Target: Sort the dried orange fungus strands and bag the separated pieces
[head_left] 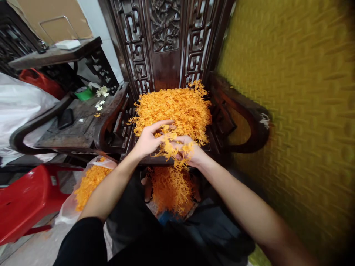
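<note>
A large heap of orange, branching plastic-like pieces (174,107) lies on the seat of a carved dark wooden chair (166,70). Just in front of the heap, my left hand (151,138) and my right hand (191,149) come together around a loose cluster of orange pieces (172,144). The fingers of my left hand curve over the cluster from the left. My right hand cradles it from the right, its fingers partly covered by the pieces. Below, between my legs, is another orange pile (172,188).
A clear plastic bag of orange pieces (93,183) stands on the floor at the left, near a red plastic stool (30,199). A wooden side table (77,125) holds green tape (84,93) and a dark wallet-like item. Chair armrests flank the seat; a yellow textured surface (294,92) rises at right.
</note>
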Available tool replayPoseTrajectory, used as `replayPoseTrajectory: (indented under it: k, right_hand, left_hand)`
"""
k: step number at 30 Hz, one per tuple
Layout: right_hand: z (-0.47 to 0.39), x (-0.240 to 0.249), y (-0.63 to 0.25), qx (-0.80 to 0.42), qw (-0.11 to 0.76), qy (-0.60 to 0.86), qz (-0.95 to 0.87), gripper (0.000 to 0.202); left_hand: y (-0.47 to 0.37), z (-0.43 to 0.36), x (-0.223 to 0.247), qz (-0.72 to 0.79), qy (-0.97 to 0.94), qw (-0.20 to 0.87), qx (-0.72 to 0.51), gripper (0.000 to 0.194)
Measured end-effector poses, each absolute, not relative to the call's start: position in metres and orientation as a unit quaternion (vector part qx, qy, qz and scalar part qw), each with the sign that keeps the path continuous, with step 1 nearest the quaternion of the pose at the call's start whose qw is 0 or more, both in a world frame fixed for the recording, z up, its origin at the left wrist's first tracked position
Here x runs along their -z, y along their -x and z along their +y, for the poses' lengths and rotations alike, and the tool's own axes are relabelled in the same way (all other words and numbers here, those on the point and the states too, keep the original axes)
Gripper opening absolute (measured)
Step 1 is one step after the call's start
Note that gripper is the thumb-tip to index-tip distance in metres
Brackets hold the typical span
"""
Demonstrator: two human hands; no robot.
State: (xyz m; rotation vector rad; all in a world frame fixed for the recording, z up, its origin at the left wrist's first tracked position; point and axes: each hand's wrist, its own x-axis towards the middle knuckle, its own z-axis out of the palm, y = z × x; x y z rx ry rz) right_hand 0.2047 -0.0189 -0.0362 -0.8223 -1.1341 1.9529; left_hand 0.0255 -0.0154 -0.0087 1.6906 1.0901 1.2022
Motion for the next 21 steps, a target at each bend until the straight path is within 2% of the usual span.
replayPoseTrajectory:
  k: [2, 4, 10, 17, 21]
  right_hand:
    - [-0.021, 0.035, -0.203, -0.772, 0.326, 0.328, -0.437, 0.035]
    - [-0.019, 0.031, -0.206, -0.776, 0.324, 0.337, -0.423, 0.030]
    - [0.007, 0.020, -0.236, -0.757, 0.454, 0.389, -0.263, 0.018]
    - [0.020, 0.010, -0.262, -0.747, 0.496, 0.371, -0.242, 0.025]
    - [0.011, 0.004, -0.262, -0.701, 0.518, 0.337, -0.355, 0.050]
  left_hand:
    - [-0.031, -0.016, 0.007, 0.448, -0.632, 0.387, -0.500, 0.027]
    - [-0.033, -0.017, 0.004, 0.467, -0.596, 0.381, -0.531, 0.030]
    - [-0.024, -0.012, 0.002, 0.482, -0.515, 0.415, -0.575, 0.040]
    - [-0.030, -0.014, 0.001, 0.488, -0.514, 0.457, -0.538, 0.056]
    - [-0.035, -0.018, -0.002, 0.490, -0.525, 0.458, -0.524, 0.052]
